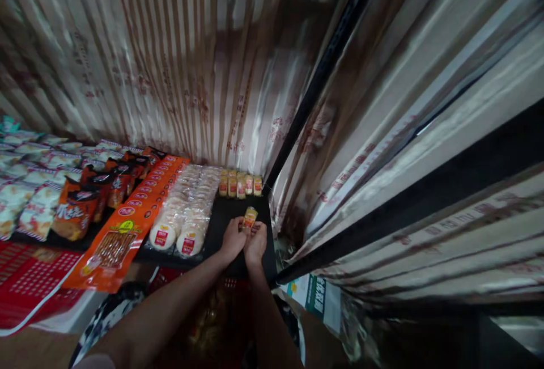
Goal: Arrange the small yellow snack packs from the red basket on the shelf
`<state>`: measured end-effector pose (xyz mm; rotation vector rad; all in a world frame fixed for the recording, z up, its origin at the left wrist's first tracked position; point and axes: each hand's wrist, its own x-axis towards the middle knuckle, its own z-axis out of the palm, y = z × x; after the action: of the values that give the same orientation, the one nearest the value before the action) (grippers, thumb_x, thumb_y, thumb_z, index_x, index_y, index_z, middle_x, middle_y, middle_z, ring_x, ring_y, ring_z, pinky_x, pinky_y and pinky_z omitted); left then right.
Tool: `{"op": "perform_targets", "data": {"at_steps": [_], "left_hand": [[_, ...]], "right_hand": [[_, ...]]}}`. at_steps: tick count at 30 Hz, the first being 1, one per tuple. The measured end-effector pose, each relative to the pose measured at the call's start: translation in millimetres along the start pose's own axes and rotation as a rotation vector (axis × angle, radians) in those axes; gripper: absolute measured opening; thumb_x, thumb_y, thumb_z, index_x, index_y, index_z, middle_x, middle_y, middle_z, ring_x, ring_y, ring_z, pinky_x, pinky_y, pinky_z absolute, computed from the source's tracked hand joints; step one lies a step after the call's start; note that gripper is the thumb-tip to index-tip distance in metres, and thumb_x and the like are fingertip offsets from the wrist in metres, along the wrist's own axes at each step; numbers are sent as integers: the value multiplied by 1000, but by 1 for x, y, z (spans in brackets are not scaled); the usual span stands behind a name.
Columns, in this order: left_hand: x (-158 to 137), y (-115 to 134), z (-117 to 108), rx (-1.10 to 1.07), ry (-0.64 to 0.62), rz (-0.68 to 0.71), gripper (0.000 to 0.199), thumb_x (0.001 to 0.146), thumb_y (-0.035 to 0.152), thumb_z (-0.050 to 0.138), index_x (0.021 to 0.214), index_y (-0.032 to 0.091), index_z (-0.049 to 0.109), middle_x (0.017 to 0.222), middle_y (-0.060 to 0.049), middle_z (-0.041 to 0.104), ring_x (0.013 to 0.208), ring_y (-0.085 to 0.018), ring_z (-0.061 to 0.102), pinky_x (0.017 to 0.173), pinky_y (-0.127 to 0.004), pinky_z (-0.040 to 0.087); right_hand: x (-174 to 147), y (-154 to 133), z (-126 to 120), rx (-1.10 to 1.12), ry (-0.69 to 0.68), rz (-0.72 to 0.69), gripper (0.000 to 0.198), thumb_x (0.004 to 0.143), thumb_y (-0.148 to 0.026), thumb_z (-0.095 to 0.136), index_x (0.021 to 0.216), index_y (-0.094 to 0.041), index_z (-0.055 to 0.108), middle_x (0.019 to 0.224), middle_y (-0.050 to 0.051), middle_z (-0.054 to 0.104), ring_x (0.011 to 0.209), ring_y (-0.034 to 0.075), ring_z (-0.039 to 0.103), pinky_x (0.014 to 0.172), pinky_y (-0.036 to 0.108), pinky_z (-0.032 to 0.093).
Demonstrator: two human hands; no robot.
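Grasping a small yellow packet [250,217], it seems in this dimness, left hand [234,238] and right hand [255,243] meet above the black shelf [226,209], near similar packets [241,185]

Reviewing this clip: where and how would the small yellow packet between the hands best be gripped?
Probably by its far end, pinched across its width from the far side. That end of the small yellow packet sticks out beyond the fingers, while the left hand and right hand crowd its near end.

Behind the held packet [250,216], a packet row [241,185] stands on the shelf [224,211], right of wrapped discs [183,210].
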<state>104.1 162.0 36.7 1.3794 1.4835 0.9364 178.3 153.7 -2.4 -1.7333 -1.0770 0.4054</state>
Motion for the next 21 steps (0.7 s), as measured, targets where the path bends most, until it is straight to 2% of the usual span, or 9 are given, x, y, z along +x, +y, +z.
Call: {"op": "perform_targets", "data": {"at_steps": [21], "left_hand": [[63, -7, 27, -170, -59, 42, 25, 81, 18, 54, 103, 21, 65, 104, -4, 68, 102, -18, 60, 94, -30, 43]], "right_hand": [[60, 6, 24, -75, 106, -10, 16, 72, -27, 47, 86, -19, 47, 82, 7, 58, 73, 19, 56, 67, 29, 41]]}}
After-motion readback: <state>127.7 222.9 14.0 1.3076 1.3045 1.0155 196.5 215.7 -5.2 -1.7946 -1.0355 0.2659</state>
